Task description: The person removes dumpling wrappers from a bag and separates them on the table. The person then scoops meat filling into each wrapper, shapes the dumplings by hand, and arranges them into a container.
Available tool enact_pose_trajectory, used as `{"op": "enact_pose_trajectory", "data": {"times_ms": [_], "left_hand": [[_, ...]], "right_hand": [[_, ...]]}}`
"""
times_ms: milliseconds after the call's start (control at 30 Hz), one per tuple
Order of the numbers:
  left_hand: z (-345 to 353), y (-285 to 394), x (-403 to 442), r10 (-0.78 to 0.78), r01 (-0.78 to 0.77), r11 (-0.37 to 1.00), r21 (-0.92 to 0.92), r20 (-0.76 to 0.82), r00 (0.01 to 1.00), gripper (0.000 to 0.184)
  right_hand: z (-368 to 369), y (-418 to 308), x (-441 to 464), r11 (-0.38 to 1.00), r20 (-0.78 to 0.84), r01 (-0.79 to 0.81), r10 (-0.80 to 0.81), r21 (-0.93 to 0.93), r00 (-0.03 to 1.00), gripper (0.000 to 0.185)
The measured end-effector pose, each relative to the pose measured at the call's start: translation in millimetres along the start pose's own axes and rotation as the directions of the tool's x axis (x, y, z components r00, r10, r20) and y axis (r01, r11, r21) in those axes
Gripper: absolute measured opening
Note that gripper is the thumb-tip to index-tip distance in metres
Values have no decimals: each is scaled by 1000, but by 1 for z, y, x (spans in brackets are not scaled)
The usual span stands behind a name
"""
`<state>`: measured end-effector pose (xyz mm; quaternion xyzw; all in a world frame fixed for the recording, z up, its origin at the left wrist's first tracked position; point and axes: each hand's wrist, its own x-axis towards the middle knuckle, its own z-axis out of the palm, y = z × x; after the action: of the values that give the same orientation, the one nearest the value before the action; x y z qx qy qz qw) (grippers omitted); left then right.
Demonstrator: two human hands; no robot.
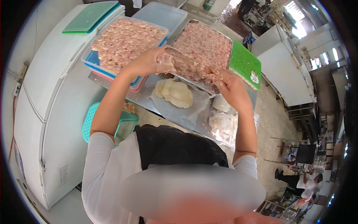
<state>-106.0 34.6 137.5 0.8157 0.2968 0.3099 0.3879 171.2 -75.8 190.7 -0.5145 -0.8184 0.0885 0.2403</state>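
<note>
My left hand [154, 61] is closed around a small dumpling wrapper with minced meat [165, 59], held up at the near left corner of a metal tray [228, 36]. Minced meat [203, 43] fills that tray, with a hollow scooped along its near side. My right hand [232, 89] reaches over the tray's near right part, fingers curled into the meat, with bits sticking to them; the fingertips are partly hidden. Below my hands, a pile of pale round dough wrappers [174, 93] lies on a plastic sheet [199, 102] on the metal table [143, 99].
At left, a plastic container [87, 59] heaped with minced meat stands on stacked lids. A green-lidded box [246, 61] sits right of the tray, bagged wrappers [222, 125] nearer me. A turquoise stool [128, 118] and white freezer [59, 112] flank the table. Another person [307, 181] stands far right.
</note>
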Motion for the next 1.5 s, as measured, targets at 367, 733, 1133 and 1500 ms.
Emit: {"op": "enact_pose_trajectory", "data": {"times_ms": [367, 733, 1133, 1500], "left_hand": [[-149, -85, -88, -135, 176, 958, 225, -186, 973, 61], [-210, -120, -115, -255, 289, 753, 591, -142, 956, 61], [-202, -148, -108, -341, 324, 888, 325, -7, 940, 73], [-182, -148, -101, -506, 542, 782, 307, -195, 840, 64]], "right_hand": [[113, -24, 19, 954, -89, -117, 147, 275, 985, 27], [147, -38, -50, 482, 14, -534, 733, 695, 680, 24], [149, -23, -42, 504, 62, -515, 670, 693, 740, 23], [75, 88, -34, 946, 89, -279, 296, -164, 951, 22]]}}
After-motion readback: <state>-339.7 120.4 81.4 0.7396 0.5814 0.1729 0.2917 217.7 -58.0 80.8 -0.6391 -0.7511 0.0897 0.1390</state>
